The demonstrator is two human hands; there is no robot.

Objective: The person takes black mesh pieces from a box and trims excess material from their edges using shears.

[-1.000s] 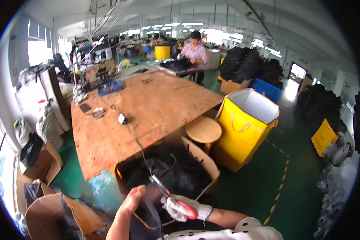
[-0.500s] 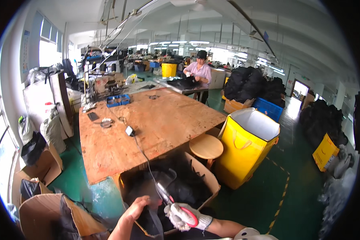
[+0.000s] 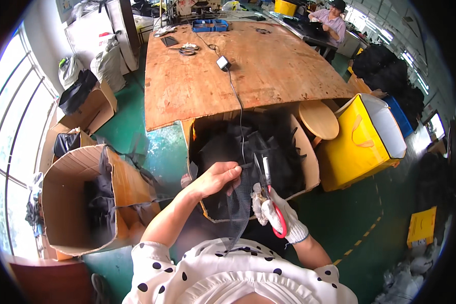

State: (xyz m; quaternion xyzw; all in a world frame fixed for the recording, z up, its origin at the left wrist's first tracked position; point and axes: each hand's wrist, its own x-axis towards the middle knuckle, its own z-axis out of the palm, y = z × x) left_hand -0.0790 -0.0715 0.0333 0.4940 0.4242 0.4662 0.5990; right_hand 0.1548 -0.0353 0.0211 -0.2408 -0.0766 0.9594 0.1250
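Observation:
My bare left hand (image 3: 219,178) pinches the top edge of a strip of black mesh fabric (image 3: 239,207), which hangs down in front of my body. In a white knit glove, my right hand (image 3: 278,214) grips a pair of scissors (image 3: 280,223) by the red handles. Their blades point away from me, close to the right of the mesh and apart from it. Beyond both hands stands a cardboard box (image 3: 305,169) filled with dark fabric pieces (image 3: 268,142). A thin black cable (image 3: 237,96) runs from the table down towards my left hand.
A wooden table (image 3: 268,71) stands ahead, bearing a small device (image 3: 223,63), a coiled cord and a blue tray (image 3: 210,25). At right are a round stool (image 3: 319,120) and a yellow bag (image 3: 357,137). Another box (image 3: 76,172) sits left. A person (image 3: 332,23) works far right.
The view has tilted down and turned left. My left hand now plainly holds up the mesh strip, and the scissors point more directly away from me beside it.

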